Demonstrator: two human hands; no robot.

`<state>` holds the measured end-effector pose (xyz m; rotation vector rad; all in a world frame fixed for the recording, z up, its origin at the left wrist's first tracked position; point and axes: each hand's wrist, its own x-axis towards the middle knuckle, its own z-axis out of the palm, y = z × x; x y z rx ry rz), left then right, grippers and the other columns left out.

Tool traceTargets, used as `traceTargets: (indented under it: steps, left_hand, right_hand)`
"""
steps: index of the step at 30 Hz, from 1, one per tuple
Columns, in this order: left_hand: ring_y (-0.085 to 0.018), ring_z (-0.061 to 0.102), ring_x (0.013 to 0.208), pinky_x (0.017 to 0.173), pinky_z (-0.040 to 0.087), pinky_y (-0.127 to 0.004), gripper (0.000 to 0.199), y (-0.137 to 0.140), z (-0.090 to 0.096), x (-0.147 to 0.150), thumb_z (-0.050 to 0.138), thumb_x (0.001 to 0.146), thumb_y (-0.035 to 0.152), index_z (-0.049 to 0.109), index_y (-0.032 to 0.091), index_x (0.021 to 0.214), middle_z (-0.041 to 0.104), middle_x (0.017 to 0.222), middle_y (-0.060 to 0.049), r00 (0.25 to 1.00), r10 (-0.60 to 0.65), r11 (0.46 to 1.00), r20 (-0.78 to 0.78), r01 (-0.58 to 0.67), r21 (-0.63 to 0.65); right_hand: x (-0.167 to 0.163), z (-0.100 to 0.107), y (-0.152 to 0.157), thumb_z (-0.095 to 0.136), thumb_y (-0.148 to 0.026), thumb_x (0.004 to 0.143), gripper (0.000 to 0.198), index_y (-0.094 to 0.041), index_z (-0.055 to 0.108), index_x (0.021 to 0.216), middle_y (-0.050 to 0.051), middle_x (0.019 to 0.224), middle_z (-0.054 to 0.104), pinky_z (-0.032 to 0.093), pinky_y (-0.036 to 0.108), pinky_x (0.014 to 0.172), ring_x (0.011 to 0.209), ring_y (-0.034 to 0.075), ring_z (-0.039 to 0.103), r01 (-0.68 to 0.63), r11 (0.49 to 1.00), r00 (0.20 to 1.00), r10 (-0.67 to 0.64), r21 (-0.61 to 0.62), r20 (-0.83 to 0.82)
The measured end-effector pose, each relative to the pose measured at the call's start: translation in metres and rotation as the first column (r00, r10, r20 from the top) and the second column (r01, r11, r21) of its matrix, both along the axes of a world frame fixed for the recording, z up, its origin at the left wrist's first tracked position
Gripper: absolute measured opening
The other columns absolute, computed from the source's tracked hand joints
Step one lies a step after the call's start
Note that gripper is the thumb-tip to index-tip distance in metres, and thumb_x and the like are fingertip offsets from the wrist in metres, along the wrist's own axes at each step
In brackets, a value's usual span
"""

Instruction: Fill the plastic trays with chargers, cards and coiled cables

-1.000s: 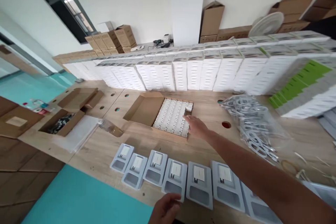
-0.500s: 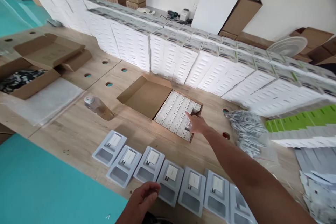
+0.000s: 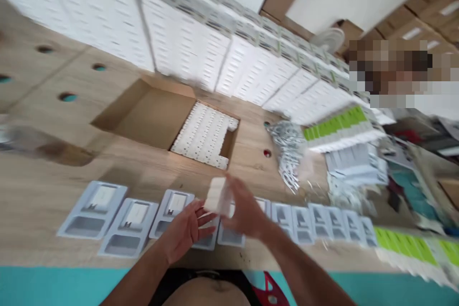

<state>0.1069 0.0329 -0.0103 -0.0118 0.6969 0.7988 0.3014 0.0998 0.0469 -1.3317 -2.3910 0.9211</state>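
My right hand (image 3: 247, 208) is closed on a row of small white blocks (image 3: 215, 195), held above the grey plastic trays. Close beside their left side is my left hand (image 3: 184, 229), palm turned up and fingers apart; whether its fingertips touch them I cannot tell. An open cardboard box (image 3: 138, 112) lies beyond, packed with rows of similar white pieces (image 3: 202, 131) and showing a gap at its right side. Below, several grey trays (image 3: 93, 210) stand in a line, and the nearer ones on the left each carry a white rectangular piece in the upper recess.
Stacked white cartons (image 3: 182, 33) form a wall along the back. A bag of grey cables (image 3: 287, 148) lies right of the box, with green-and-white boxes (image 3: 335, 124) behind it. A blurred bottle (image 3: 32, 141) stands left. Another person (image 3: 398, 74) is at the far right.
My right hand has come back from the cardboard box with white blocks, leaving a larger gap there. My left hand has opened and moved toward them. The view has swung right.
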Motion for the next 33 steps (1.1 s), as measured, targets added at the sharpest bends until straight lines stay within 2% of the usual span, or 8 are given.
traceTargets:
  steps: [4, 7, 13, 17, 20, 24, 27, 33]
  left_hand:
    - [-0.022, 0.065, 0.087, 0.072, 0.05, -0.03, 0.047, -0.001, -0.011, 0.037, 0.054, 0.086, 0.054, 0.063, 0.015, 0.11, 0.071, 0.096, -0.007, 0.972, -0.231, 0.969, -0.039, 0.227, -0.096]
    - [-0.02, 0.064, 0.079, 0.07, 0.049, -0.029, 0.047, -0.018, -0.02, 0.066, 0.057, 0.084, 0.053, 0.064, 0.014, 0.11, 0.071, 0.089, -0.006, 0.942, -0.329, 0.94, -0.068, 0.319, -0.122]
    - [-0.017, 0.062, 0.071, 0.066, 0.045, -0.027, 0.046, -0.034, -0.019, 0.132, 0.059, 0.085, 0.05, 0.065, 0.01, 0.107, 0.07, 0.083, -0.009, 0.859, -0.512, 0.859, 0.008, 0.512, 0.015]
    - [-0.013, 0.058, 0.066, 0.062, 0.04, -0.023, 0.044, -0.039, -0.014, 0.198, 0.061, 0.083, 0.05, 0.067, 0.01, 0.1, 0.067, 0.079, -0.007, 0.825, -0.565, 0.821, -0.015, 0.564, 0.092]
    - [-0.012, 0.055, 0.063, 0.059, 0.04, -0.023, 0.045, -0.045, -0.018, 0.257, 0.064, 0.08, 0.052, 0.068, 0.011, 0.097, 0.066, 0.08, -0.006, 0.828, -0.547, 0.826, -0.123, 0.558, 0.081]
    - [-0.01, 0.053, 0.061, 0.056, 0.039, -0.023, 0.05, -0.054, -0.036, 0.331, 0.07, 0.074, 0.053, 0.066, 0.013, 0.105, 0.062, 0.077, -0.002, 0.792, -0.449, 0.867, -0.412, 0.498, 0.013]
    - [-0.01, 0.051, 0.058, 0.054, 0.037, -0.022, 0.056, -0.062, -0.051, 0.365, 0.072, 0.07, 0.056, 0.064, 0.015, 0.107, 0.054, 0.067, 0.003, 0.748, -0.409, 0.888, -0.522, 0.458, -0.041]
    - [-0.01, 0.051, 0.057, 0.052, 0.036, -0.021, 0.054, -0.068, -0.055, 0.372, 0.07, 0.071, 0.057, 0.064, 0.015, 0.104, 0.053, 0.066, 0.003, 0.685, -0.411, 0.888, -0.601, 0.451, -0.094]
  right_hand:
    - [-0.012, -0.019, -0.085, 0.064, -0.014, 0.055, 0.107, -0.031, 0.016, 0.149, 0.008, 0.14, 0.04, 0.027, 0.05, 0.11, 0.127, 0.033, 0.036, 0.143, 0.984, 0.99, -0.142, -0.107, 0.013]
    - [0.013, -0.022, -0.118, 0.067, -0.013, 0.056, 0.108, -0.032, 0.015, 0.149, 0.008, 0.141, 0.038, 0.026, 0.051, 0.111, 0.13, 0.032, 0.034, 0.28, 0.945, 0.958, -0.287, -0.171, -0.02]
    - [0.126, -0.008, -0.134, 0.065, -0.034, 0.08, 0.052, -0.03, 0.048, 0.129, 0.004, 0.123, 0.058, 0.038, 0.041, 0.103, 0.117, 0.023, 0.052, 0.323, 0.746, 0.826, -0.523, -0.583, -0.211]
    - [0.213, -0.023, -0.131, 0.072, -0.039, 0.076, 0.031, -0.023, 0.062, 0.101, 0.002, 0.11, 0.065, 0.043, 0.036, 0.093, 0.101, 0.02, 0.059, 0.169, 0.714, 0.838, -0.467, -0.679, -0.283]
    - [0.281, -0.054, -0.117, 0.076, -0.036, 0.072, 0.033, -0.022, 0.064, 0.099, 0.003, 0.106, 0.067, 0.044, 0.035, 0.089, 0.098, 0.02, 0.06, 0.189, 0.765, 0.856, -0.436, -0.616, -0.278]
    - [0.345, -0.11, -0.084, 0.074, -0.028, 0.073, 0.039, -0.025, 0.064, 0.11, 0.003, 0.107, 0.067, 0.042, 0.038, 0.093, 0.103, 0.022, 0.058, 0.39, 0.879, 0.894, -0.433, -0.276, -0.115]
    - [0.361, -0.135, -0.066, 0.073, -0.023, 0.075, 0.036, -0.025, 0.066, 0.11, 0.005, 0.113, 0.064, 0.039, 0.04, 0.097, 0.109, 0.024, 0.053, 0.218, 0.976, 0.976, -0.218, -0.004, 0.005]
    - [0.354, -0.136, -0.069, 0.066, -0.024, 0.082, 0.03, -0.023, 0.065, 0.112, 0.01, 0.123, 0.059, 0.033, 0.046, 0.101, 0.12, 0.029, 0.044, 0.031, 0.989, 0.99, -0.051, 0.147, 0.135]
